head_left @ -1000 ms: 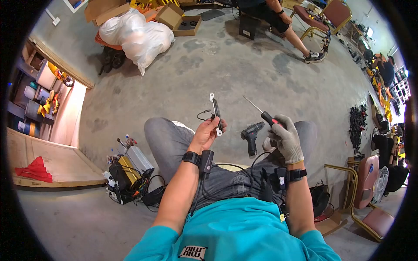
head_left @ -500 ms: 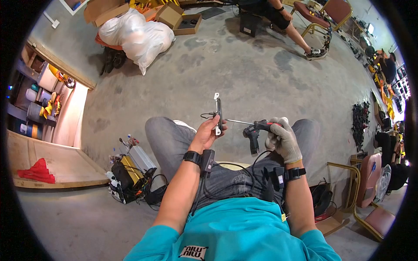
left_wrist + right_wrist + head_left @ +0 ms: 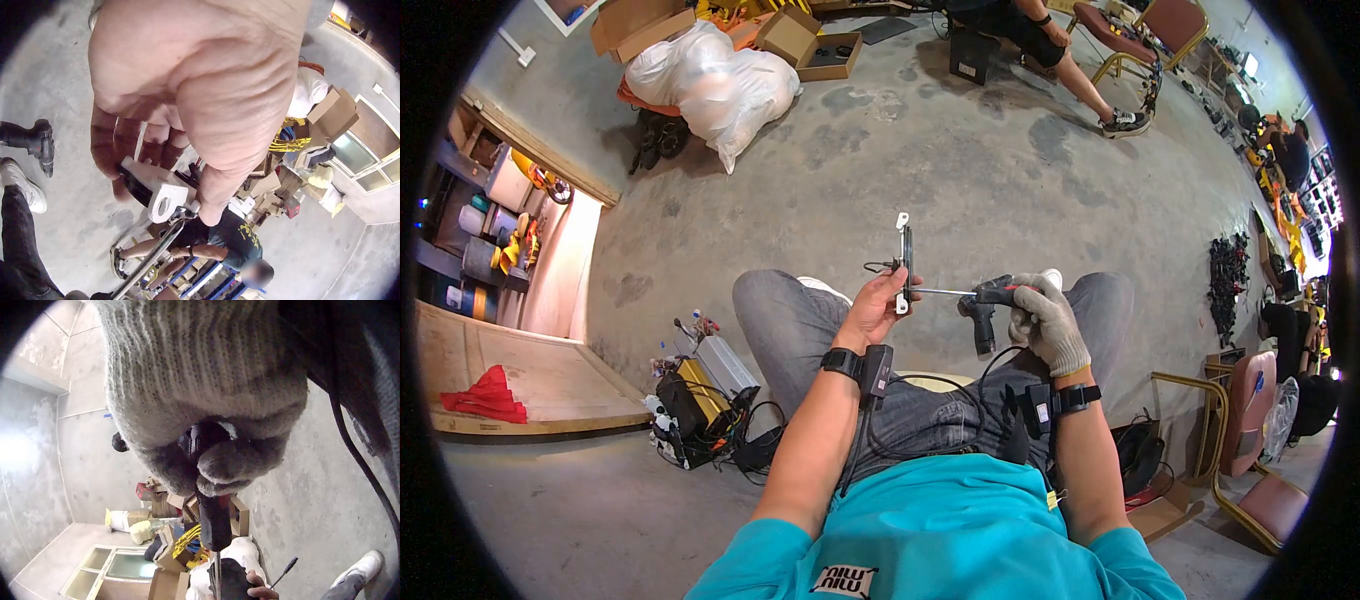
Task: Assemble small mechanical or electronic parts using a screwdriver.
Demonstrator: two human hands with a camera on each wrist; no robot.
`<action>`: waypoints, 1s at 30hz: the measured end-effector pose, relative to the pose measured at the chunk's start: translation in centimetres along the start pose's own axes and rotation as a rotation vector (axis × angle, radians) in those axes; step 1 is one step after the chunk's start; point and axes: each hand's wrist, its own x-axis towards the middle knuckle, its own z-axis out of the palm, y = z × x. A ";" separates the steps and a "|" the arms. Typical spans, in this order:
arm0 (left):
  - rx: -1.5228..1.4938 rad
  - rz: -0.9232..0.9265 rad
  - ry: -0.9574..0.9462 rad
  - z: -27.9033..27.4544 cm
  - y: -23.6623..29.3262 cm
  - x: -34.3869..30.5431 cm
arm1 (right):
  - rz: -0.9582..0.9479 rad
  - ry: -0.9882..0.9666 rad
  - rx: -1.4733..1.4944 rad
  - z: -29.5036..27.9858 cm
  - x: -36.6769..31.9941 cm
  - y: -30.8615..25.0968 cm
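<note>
The bare left hand (image 3: 878, 305) grips a narrow black and white part (image 3: 904, 255) with white tabs at both ends; a short black cable hangs off its left side. The gloved right hand (image 3: 1048, 320) holds a screwdriver (image 3: 998, 296) by its black and red handle, its shaft pointing left with the tip at the part's lower section. In the left wrist view the screwdriver shaft (image 3: 150, 259) meets the part beside its white tab (image 3: 167, 203), near the thumb. The right wrist view shows glove fingers (image 3: 234, 464) curled round the handle (image 3: 214, 522).
A cordless drill (image 3: 978, 318) lies on the floor between the legs, left of the right hand. White bags (image 3: 720, 85) and an open carton (image 3: 825, 60) are at the upper left. Tools and cables (image 3: 700, 400) lie beside the left knee. Another person sits at the top.
The screwdriver has swung from pointing up and left to lying nearly level, its tip now at the part's lower section. The part stands more upright in the left hand.
</note>
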 end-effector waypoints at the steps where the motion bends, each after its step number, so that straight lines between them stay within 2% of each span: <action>1: 0.005 0.007 -0.007 -0.1 -0.1 0.1 | -0.001 0.004 -0.006 0.0 0.0 0.0; 15: 0.005 0.022 -0.023 -0.3 -0.2 0.2 | 0.090 0.020 0.009 1.0 -0.2 -0.6; 17: 0.002 0.021 -0.018 -0.3 -0.3 0.1 | 0.124 -0.035 -0.050 1.3 -0.5 -0.9; 24: 0.001 0.019 -0.017 -0.7 -0.3 0.3 | 0.116 -0.040 -0.149 0.1 -0.2 0.0; 26: 0.016 0.010 -0.024 -0.7 -0.2 0.2 | 0.030 -0.072 -0.098 0.5 -0.1 -0.1; 30: 0.028 -0.005 -0.006 -0.8 -0.3 0.3 | -0.021 -0.123 -0.043 0.9 -0.5 -0.3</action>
